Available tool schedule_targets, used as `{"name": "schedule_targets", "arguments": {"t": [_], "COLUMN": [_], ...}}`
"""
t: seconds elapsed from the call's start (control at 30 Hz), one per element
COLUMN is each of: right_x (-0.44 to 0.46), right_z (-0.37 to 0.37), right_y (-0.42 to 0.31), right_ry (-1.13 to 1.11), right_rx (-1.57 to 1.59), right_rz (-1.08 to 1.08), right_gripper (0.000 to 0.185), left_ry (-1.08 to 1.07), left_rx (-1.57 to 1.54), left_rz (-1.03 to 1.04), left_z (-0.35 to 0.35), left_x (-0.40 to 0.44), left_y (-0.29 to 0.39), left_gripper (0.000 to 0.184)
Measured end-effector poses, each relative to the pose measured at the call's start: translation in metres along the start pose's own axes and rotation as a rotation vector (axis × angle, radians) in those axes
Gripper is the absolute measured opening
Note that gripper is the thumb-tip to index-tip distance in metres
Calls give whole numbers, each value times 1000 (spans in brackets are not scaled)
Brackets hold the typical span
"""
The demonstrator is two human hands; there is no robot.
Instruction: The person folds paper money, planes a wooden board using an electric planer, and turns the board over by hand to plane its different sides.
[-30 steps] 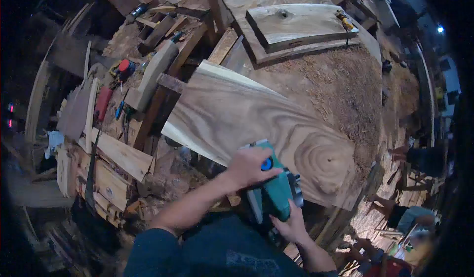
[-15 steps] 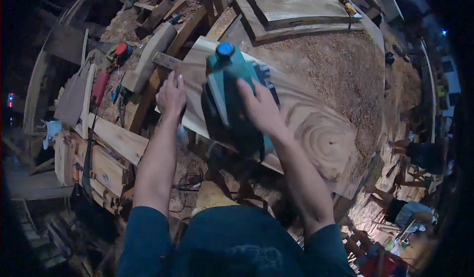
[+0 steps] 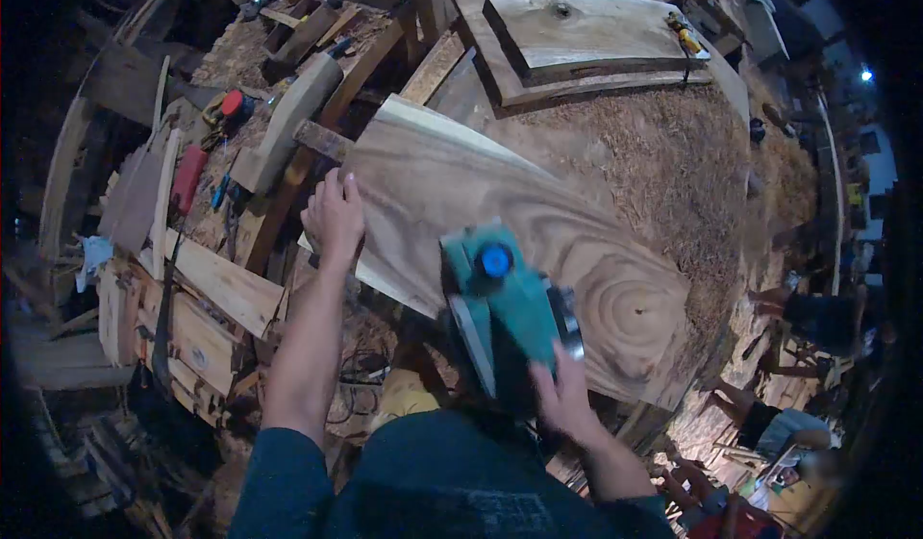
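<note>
A broad wooden board (image 3: 433, 164) with swirling grain lies across the work surface. My right hand (image 3: 569, 397) grips the rear of a green electric planer (image 3: 524, 303), which has a round blue knob at its front. The planer sits over the board's near edge, close to my body, and its underside is hidden. My left hand (image 3: 334, 220) is at the board's left edge, fingers curled over it beside a small wooden block (image 3: 322, 141). Its fingertips are only partly visible.
Wood shavings (image 3: 663, 169) cover the surface beyond the board. Thick slabs (image 3: 596, 34) are stacked at the back, with a yellow tool (image 3: 685, 37) on top. Left of me are timber offcuts and a red case (image 3: 189, 178). Other people sit at the lower right.
My right hand has pulled the planer back toward my body, from the board's middle to its near edge. My left hand has stayed at the left edge.
</note>
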State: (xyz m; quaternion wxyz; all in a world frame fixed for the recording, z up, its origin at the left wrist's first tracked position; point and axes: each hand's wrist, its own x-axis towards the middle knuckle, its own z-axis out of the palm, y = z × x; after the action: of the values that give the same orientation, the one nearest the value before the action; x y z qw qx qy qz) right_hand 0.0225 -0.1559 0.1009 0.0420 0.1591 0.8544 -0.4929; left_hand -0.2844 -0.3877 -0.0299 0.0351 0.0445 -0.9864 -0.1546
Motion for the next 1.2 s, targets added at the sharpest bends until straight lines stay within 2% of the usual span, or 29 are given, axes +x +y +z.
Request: {"name": "schedule_targets", "arguments": {"t": [0.03, 0.17, 0.23, 0.27, 0.37, 0.4, 0.5, 0.53, 0.57, 0.6, 0.63, 0.7, 0.73, 0.8, 0.9, 1.0, 1.13, 1.2], "right_x": [34, 181, 243, 251, 216, 189, 77, 39, -4, -37, -76, -116, -113, -97, -44, 68, 199, 210], "right_z": [4, 14, 24, 19, 0, -2, -35, -38, -42, -50, -53, -62, -64, -66, -50, -49, -34, -35], "right_y": [-12, -59, -54, -59, -50, -36, -19, 3, 19, 33, 46, 70, 68, 59, 60, 1, -26, -24], "right_ry": [-12, 102, 87, 79, -12, 31, -17, 39, 55, 20, 59, -133, -138, -154, -5, 43, 164, 174], "right_rx": [45, 116, 160, 150, 212, 186, 79, 72, -28, 65, -78, 132, 120, 92, -78, 65, 135, 168], "right_rz": [55, -121, -162, -153, -119, -76, 75, -17, 33, -12, 7, 190, 194, 197, 28, 31, -71, -97], "right_gripper": [43, 50, 44, 43, 51, 49, 44, 44, 44, 46, 48, 50, 49, 48, 46, 38, 45, 44], "left_ry": [-3, -37, -23, -86, -98, -105, -111, -106, -103, -97, -92, -63, -52, -28, 3, 6, -60, -73], "left_rx": [4, 40, 20, 28, 60, 50, 35, 35, 35, 41, 47, 55, 59, 59, 65, 63, -8, 15], "left_rz": [0, 21, 54, 21, -14, -23, -43, -48, -57, -58, -61, -65, -60, -48, -25, -7, 1, -28], "left_z": [0, 1, 4, -6, -3, -5, -9, -6, -4, -5, -8, -10, -8, -4, -2, 2, -3, -3], "left_x": [0, 2, 3, 1, 2, 0, 1, 2, 2, 0, -3, -1, -1, -1, 1, 0, -1, 1], "left_y": [1, -2, -8, -2, -2, 0, 8, 6, 6, 9, 12, 15, 15, 13, 11, 9, 6, 6], "left_gripper": [48, 49, 50, 52, 54, 54, 54, 54, 53, 53, 53, 52, 52, 51, 51, 51, 52, 53]}}
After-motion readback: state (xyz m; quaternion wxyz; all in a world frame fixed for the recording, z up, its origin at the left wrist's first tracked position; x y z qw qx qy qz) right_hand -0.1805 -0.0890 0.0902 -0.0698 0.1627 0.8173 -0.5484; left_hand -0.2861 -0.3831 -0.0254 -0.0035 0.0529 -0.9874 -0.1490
